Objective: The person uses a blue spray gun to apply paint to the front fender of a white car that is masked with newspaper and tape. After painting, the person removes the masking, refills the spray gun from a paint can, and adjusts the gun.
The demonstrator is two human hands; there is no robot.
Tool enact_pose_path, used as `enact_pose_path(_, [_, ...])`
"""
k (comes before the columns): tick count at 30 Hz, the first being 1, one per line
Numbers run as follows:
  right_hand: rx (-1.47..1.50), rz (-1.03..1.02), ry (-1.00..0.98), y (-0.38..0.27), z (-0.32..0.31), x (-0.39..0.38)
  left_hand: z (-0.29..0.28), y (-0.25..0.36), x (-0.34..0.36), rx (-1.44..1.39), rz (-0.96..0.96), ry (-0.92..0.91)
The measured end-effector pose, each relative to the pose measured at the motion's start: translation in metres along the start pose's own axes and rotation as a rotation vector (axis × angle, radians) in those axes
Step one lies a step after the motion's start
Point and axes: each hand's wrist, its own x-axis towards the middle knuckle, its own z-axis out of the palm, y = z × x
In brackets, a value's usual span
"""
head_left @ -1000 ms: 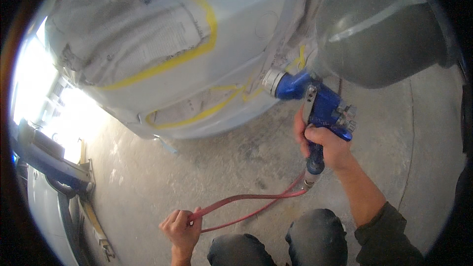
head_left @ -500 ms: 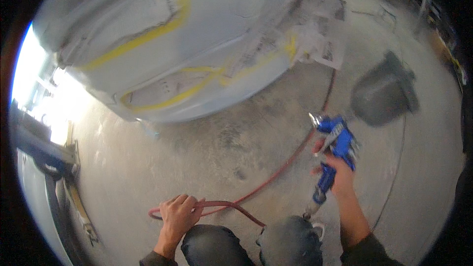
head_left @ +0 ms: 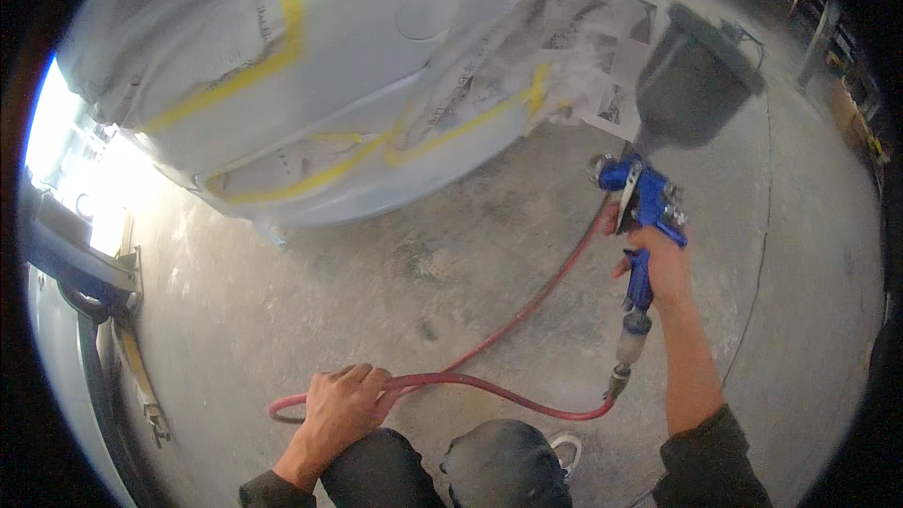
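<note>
My right hand (head_left: 666,263) is closed round the grip of a blue spray gun (head_left: 644,193), which has a dark grey cup (head_left: 696,75) on top and an inline fitting below, joined to a red hose (head_left: 527,404). My left hand (head_left: 343,404) grips a loop of that hose above my left knee. Ahead of me is a light grey car bumper (head_left: 376,47), partly masked with printed paper (head_left: 593,56) and yellow tape (head_left: 240,85). The gun is to the right of the bumper's lower edge, its nozzle end pointing left. Whether it touches anything behind it I cannot tell.
At the left stands blue and grey metal equipment (head_left: 80,245), with a yellow arm (head_left: 136,367) along the concrete floor (head_left: 376,301) and bright light behind. A metal post (head_left: 818,38) and assorted items line the upper right. My bent knees (head_left: 499,470) are at the bottom.
The gun and cup have moved away from the camera and rightward, appearing much smaller. The bumper has shifted up and left in the view. My left hand still holds the hose.
</note>
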Motion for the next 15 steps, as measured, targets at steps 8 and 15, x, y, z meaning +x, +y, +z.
enact_pose_path(8, [-0.129,0.045,-0.136,-0.036,0.009,0.041,-0.007,0.027,0.004,-0.086,-0.033,-0.13])
enact_pose_path(15, [-0.182,-0.021,0.0,-0.044,0.005,0.056,-0.004,0.034,0.013,-0.112,-0.099,-0.145])
